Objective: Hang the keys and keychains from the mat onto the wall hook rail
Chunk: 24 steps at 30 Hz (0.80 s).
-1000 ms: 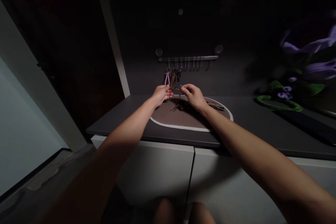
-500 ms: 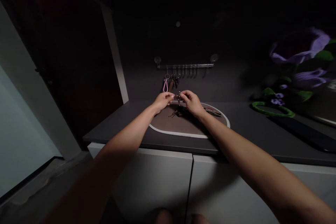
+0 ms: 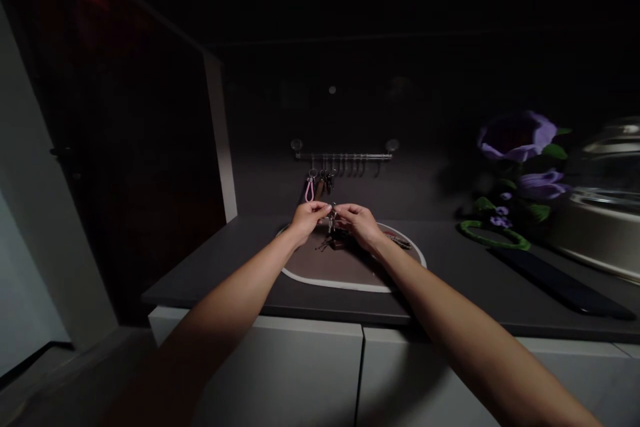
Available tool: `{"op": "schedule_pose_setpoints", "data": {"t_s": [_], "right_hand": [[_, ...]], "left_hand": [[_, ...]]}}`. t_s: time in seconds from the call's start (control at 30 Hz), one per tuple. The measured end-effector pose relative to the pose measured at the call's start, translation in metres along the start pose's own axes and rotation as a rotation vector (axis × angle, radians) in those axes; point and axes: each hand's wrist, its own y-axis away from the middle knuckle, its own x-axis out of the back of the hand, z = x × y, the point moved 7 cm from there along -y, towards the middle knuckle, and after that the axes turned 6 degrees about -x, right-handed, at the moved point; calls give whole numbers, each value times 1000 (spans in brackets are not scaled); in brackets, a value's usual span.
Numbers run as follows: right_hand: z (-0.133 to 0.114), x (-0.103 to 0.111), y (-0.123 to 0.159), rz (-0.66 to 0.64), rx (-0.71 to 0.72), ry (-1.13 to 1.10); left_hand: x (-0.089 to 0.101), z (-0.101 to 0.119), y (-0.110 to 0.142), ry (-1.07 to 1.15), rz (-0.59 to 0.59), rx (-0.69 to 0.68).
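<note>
Between my two hands, just above the mat, hangs a small bunch of keys (image 3: pixel 331 224) on a metal ring. My left hand (image 3: pixel 306 219) pinches the ring's left side with thumb and forefinger. From the right, my right hand (image 3: pixel 361 223) grips the ring's other side in its fingertips, the remaining fingers curled. Beneath them, more keys and dark key fobs lie on a brown oval mat (image 3: pixel 345 277) with a white rim, partly hidden by my right hand. A patterned strap (image 3: pixel 399 240) rests to the right of that hand.
On the wall behind, a clear hook rail (image 3: pixel 345 157) carries a pink loop keychain (image 3: pixel 309 189), a brown fob (image 3: pixel 320 188) and dark keys. Rightward on the grey counter (image 3: pixel 210 260) are a dark phone-like slab (image 3: pixel 560 283), a green ring (image 3: pixel 493 235), purple flowers (image 3: pixel 520 137) and a domed appliance (image 3: pixel 605 227).
My view has tilted up, so everything sits lower in it. Both hands have come closer together at the ring, and the keys hang between the fingertips.
</note>
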Motion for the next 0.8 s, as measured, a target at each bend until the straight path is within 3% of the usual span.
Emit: {"op": "schedule_pose_setpoints", "data": {"t_s": [0.13, 0.4, 0.8], "right_hand": [[-1, 1, 0, -8, -28, -53], [-24, 0, -12, -13, 136, 101], [-54, 22, -76, 256, 193, -7]], "left_hand": [[-2, 0, 2, 77, 23, 7], [3, 4, 1, 66, 62, -31], [9, -10, -2, -170, 109, 15]]}}
